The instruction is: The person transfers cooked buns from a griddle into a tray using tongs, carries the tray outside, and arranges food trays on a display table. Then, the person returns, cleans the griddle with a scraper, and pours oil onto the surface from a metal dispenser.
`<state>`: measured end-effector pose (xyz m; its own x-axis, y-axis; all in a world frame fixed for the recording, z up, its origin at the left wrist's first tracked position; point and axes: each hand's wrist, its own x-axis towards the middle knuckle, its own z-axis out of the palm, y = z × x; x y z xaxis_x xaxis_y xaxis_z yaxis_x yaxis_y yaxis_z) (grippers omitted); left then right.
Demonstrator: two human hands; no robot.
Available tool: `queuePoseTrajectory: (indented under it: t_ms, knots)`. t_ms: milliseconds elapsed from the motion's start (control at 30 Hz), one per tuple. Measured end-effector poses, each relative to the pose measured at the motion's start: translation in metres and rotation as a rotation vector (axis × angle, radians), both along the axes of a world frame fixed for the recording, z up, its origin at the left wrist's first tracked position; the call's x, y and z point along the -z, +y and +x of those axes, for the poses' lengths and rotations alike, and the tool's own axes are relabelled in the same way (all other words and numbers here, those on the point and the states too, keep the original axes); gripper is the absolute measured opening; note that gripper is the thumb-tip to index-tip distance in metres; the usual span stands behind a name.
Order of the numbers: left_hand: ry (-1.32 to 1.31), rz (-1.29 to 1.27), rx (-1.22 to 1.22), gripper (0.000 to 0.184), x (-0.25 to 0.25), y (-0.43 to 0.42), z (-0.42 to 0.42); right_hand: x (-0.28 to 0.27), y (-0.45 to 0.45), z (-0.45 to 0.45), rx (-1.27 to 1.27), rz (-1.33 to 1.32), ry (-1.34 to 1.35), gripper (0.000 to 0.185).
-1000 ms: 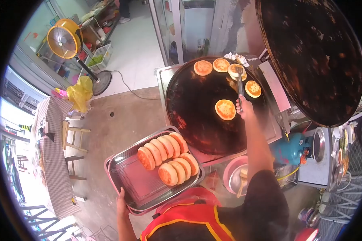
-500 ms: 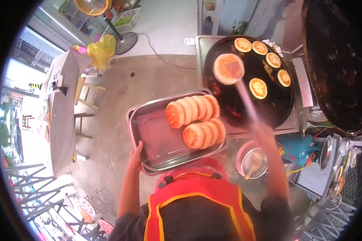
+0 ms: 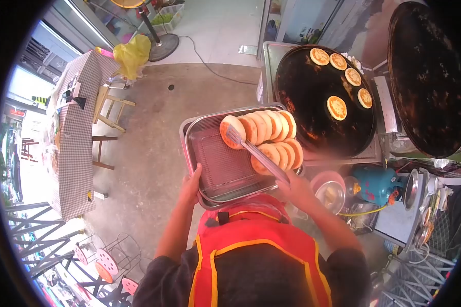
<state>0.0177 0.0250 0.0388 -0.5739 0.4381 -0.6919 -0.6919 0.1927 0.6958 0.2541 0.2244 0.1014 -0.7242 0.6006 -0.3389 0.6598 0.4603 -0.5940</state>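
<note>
My left hand (image 3: 191, 185) grips the near left rim of a metal tray (image 3: 210, 171) and holds it up in front of my apron. Two rows of round golden flatbreads (image 3: 259, 127) stand on edge along the tray's far and right sides. In my right hand (image 3: 296, 191) are metal tongs (image 3: 265, 159), their slotted end lying over the leftmost flatbread (image 3: 227, 139) of the far row. Whether the jaws still pinch that bread cannot be made out. Several more flatbreads (image 3: 337, 108) lie flat on the round black griddle (image 3: 305, 120) at my right.
A raised dark lid (image 3: 425, 82) stands right of the griddle. Below are a teal gas cylinder (image 3: 375, 185) and a bowl (image 3: 330, 198). At left are a checked-cloth table (image 3: 79, 169) and wooden stools (image 3: 103, 110). A fan base (image 3: 164, 47) stands far back, its cable across the floor.
My right hand has brought the tongs with a flatbread from above the griddle left and down into the tray, at the end of the far row. The tray has shifted slightly right in view.
</note>
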Motion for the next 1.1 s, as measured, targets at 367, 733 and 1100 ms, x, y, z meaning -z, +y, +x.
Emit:
queuePoseTrajectory:
  t_ms: [367, 733, 1100]
  knots:
    - [-0.014, 0.003, -0.034, 0.064, 0.030, -0.004, -0.003, 0.017, 0.188, 0.037, 0.850, -0.677, 0.467, 0.034]
    - [0.022, -0.068, -0.093, 0.057, -0.018, 0.016, 0.017, 0.113, 0.373, -0.066, 0.977, -1.014, 0.774, 0.032]
    - [0.088, -0.069, -0.101, 0.057, -0.008, 0.009, 0.016, 0.044, 0.321, 0.025, 0.340, 0.953, -0.286, 0.038]
